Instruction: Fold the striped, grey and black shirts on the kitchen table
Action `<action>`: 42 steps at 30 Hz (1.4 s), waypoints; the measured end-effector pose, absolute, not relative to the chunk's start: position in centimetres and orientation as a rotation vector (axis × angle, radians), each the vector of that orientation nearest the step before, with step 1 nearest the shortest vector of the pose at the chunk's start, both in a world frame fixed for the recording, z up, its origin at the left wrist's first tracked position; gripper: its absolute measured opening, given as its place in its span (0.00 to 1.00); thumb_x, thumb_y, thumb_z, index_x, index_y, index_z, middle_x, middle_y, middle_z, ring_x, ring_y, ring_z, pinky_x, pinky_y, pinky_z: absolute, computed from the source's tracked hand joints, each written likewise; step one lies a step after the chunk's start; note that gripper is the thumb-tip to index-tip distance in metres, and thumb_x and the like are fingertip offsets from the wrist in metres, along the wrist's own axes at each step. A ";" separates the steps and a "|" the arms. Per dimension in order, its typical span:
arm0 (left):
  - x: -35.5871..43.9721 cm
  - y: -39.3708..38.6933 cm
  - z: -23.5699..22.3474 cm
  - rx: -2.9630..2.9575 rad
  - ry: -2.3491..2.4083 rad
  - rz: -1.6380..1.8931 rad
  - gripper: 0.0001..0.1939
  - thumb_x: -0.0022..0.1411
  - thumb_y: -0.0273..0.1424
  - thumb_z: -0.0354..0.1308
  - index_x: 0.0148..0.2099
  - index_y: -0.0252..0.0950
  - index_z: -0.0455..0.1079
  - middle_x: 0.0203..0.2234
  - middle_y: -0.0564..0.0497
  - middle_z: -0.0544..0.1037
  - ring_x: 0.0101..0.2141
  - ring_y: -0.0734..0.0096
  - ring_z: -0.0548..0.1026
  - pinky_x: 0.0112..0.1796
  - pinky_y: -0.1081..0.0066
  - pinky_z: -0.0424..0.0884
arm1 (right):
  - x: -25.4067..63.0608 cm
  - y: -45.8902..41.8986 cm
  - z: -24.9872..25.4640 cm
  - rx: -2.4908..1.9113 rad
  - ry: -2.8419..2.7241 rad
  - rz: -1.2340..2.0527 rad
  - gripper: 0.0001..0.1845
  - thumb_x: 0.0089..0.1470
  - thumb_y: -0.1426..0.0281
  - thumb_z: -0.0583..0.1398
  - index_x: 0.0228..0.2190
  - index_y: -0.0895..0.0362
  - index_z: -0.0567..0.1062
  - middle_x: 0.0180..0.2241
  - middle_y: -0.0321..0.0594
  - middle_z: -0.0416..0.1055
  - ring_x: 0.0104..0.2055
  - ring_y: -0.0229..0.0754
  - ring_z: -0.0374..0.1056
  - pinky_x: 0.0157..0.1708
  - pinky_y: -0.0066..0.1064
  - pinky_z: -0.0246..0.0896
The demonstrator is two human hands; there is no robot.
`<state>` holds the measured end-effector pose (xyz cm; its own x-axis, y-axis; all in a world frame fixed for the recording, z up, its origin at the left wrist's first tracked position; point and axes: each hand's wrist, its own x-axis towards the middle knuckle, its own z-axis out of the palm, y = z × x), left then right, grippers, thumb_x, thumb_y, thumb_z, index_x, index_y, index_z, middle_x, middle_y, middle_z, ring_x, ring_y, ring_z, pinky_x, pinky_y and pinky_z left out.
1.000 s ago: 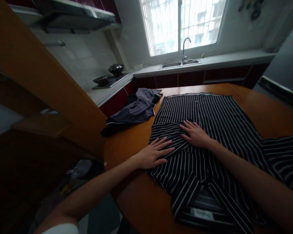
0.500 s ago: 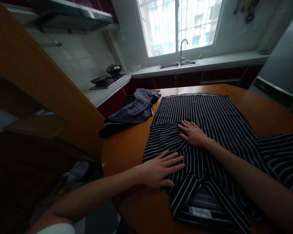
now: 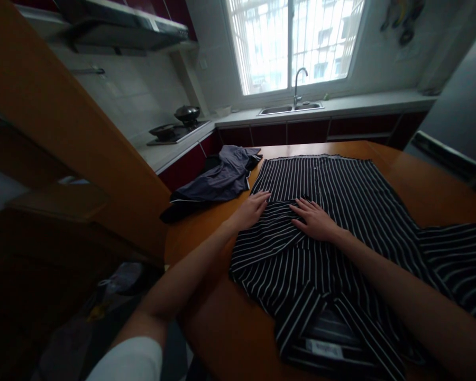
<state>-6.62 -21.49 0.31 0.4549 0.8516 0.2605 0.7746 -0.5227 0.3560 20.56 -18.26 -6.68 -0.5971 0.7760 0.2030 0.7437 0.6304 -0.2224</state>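
A black shirt with white stripes (image 3: pixel 353 211) is spread on the wooden table (image 3: pixel 206 296), its collar and white label toward me. One sleeve is folded inward across the body on the left; the other stretches out to the right. My left hand (image 3: pixel 252 210) rests at the upper left edge of the folded sleeve, fingers extended over the cloth and its thumb hidden. Lying flat on the middle of the shirt, at the end of that sleeve, is my right hand (image 3: pixel 315 219) with its fingers spread.
A crumpled grey-and-black garment (image 3: pixel 222 174) hangs over the table's left edge. Beyond the table are a stove with a pan (image 3: pixel 187 114), a sink (image 3: pixel 291 108) under the window, and a grey appliance (image 3: pixel 460 106) at right. A wooden partition (image 3: pixel 75 121) stands on the left.
My left hand has moved away from me, from near the collar to the folded sleeve's far edge. My right hand stays in place. The folded sleeve now looks smoother.
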 end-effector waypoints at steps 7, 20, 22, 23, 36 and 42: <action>-8.9 -19.2 -4.2 2.466 1.644 0.214 0.28 0.76 0.44 0.41 0.73 0.43 0.52 0.71 0.46 0.50 0.71 0.51 0.44 0.65 0.43 0.44 | 20.6 -18.3 -6.6 -1.228 -2.594 0.142 0.35 0.65 0.51 0.48 0.66 0.54 0.62 0.70 0.47 0.50 0.72 0.51 0.43 0.69 0.52 0.40; -6.5 -22.0 -4.0 2.629 1.545 0.136 0.33 0.74 0.50 0.40 0.73 0.40 0.50 0.72 0.44 0.47 0.71 0.53 0.43 0.67 0.50 0.42 | 20.5 -18.4 -6.3 -1.227 -2.578 0.183 0.35 0.65 0.52 0.49 0.66 0.55 0.62 0.70 0.47 0.49 0.72 0.53 0.42 0.69 0.53 0.38; -6.5 -22.0 -4.0 2.613 1.571 0.125 0.33 0.74 0.50 0.41 0.73 0.39 0.50 0.72 0.42 0.47 0.71 0.52 0.43 0.67 0.50 0.42 | 20.5 -18.4 -6.1 -1.232 -2.580 0.194 0.35 0.64 0.51 0.49 0.66 0.55 0.62 0.70 0.47 0.49 0.72 0.53 0.43 0.69 0.53 0.39; -6.4 -22.1 -3.8 2.615 1.578 0.138 0.34 0.74 0.50 0.41 0.73 0.37 0.50 0.72 0.41 0.47 0.71 0.52 0.43 0.67 0.50 0.42 | 20.5 -18.4 -6.1 -1.231 -2.582 0.194 0.35 0.65 0.52 0.49 0.66 0.55 0.62 0.70 0.47 0.49 0.72 0.53 0.43 0.69 0.53 0.39; -4.0 -24.6 -3.3 2.759 1.222 0.022 0.34 0.73 0.53 0.42 0.74 0.48 0.46 0.73 0.49 0.42 0.71 0.52 0.37 0.66 0.45 0.39 | 20.4 -18.7 -6.1 -1.179 -2.648 0.137 0.38 0.65 0.43 0.42 0.68 0.48 0.57 0.71 0.47 0.43 0.73 0.54 0.33 0.67 0.61 0.32; -4.2 -24.4 -3.5 2.747 1.309 0.057 0.36 0.73 0.53 0.39 0.75 0.43 0.44 0.72 0.47 0.44 0.71 0.54 0.37 0.66 0.46 0.39 | 20.3 -18.8 -6.1 -1.225 -2.586 0.108 0.34 0.68 0.50 0.43 0.67 0.53 0.58 0.71 0.48 0.45 0.73 0.53 0.36 0.67 0.60 0.35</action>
